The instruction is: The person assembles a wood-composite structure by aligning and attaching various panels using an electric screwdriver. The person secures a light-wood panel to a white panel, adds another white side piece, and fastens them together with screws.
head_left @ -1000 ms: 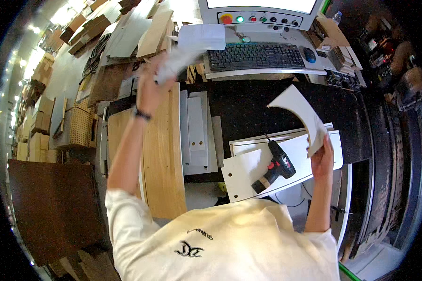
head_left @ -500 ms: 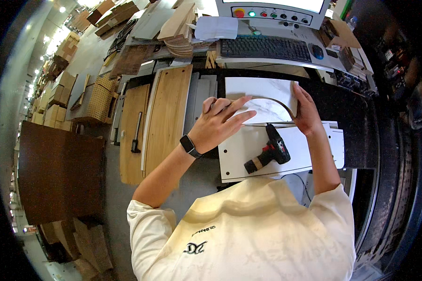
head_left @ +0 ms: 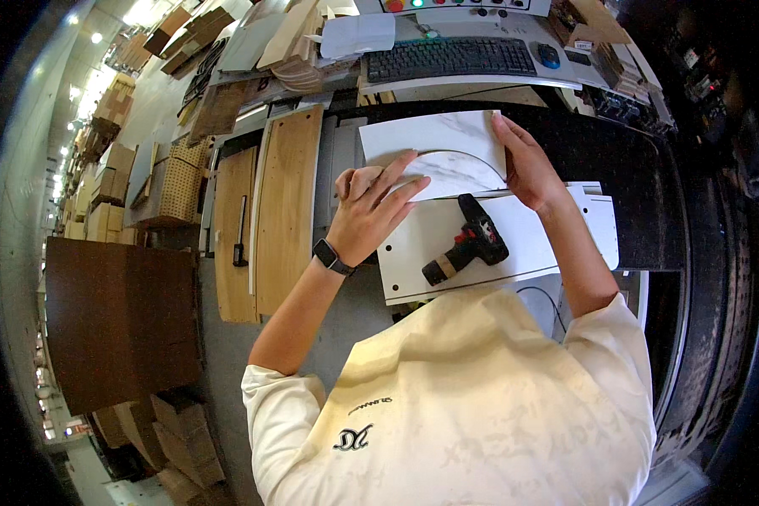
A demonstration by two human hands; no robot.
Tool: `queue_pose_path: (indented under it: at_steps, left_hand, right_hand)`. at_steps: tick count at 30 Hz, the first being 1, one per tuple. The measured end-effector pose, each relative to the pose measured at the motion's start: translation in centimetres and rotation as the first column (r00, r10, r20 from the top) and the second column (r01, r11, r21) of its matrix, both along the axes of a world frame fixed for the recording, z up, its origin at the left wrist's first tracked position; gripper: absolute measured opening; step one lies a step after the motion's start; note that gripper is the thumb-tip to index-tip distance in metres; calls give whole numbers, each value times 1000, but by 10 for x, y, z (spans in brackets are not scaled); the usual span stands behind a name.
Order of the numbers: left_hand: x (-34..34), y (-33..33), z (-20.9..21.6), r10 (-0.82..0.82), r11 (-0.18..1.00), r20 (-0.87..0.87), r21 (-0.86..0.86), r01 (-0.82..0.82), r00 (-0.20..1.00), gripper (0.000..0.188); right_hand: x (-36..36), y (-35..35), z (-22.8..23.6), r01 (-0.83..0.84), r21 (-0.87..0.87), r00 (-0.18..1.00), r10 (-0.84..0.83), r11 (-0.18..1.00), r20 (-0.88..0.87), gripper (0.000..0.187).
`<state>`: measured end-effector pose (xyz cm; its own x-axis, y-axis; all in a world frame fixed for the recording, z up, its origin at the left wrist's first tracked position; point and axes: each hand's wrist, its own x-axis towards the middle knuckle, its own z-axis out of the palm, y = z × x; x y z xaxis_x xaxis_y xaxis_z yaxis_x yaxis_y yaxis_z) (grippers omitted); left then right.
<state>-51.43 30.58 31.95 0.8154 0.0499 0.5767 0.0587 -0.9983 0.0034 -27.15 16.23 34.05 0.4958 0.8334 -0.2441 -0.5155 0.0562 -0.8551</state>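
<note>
A white panel (head_left: 426, 135) with grey marbling is lifted over the bench. A half-round marbled piece (head_left: 460, 173) meets it along a curved line. My right hand (head_left: 527, 164) grips the right edge, thumb near the corner and fingers partly hidden. At the left side, my left hand (head_left: 369, 202) has two digits stretched over the curve's end, the others bent; it touches the surface without visibly gripping it. Below both hands lies a black and red cordless drill (head_left: 472, 244), resting on a white board (head_left: 531, 240) with drilled holes.
Left of the hands are long wooden boards (head_left: 287, 202), with a dark caliper-like tool (head_left: 240, 240) on one. Beyond sit a black keyboard (head_left: 451, 61), a mouse (head_left: 548, 56) and a control panel (head_left: 455, 5). A large brown board (head_left: 122, 320) stands left.
The view has shifted, so the bench sits higher and farther left. The curved gap between the marbled pieces looks narrower, and the panel's tilt has changed slightly. Both hands keep their places.
</note>
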Motion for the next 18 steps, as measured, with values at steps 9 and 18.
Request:
queue_pose_path:
  at_steps: [9, 18]
  left_hand:
    - [3, -3, -3, 10, 1000, 22, 18, -11, 1000, 51]
    - [2, -2, -16, 40, 999, 271, 16, -46, 962, 45]
  right_hand:
    - [0, -4, 9, 22, 11, 1000, -22, 1000, 14, 48]
    - [-9, -1, 10, 37, -12, 999, -37, 999, -19, 46]
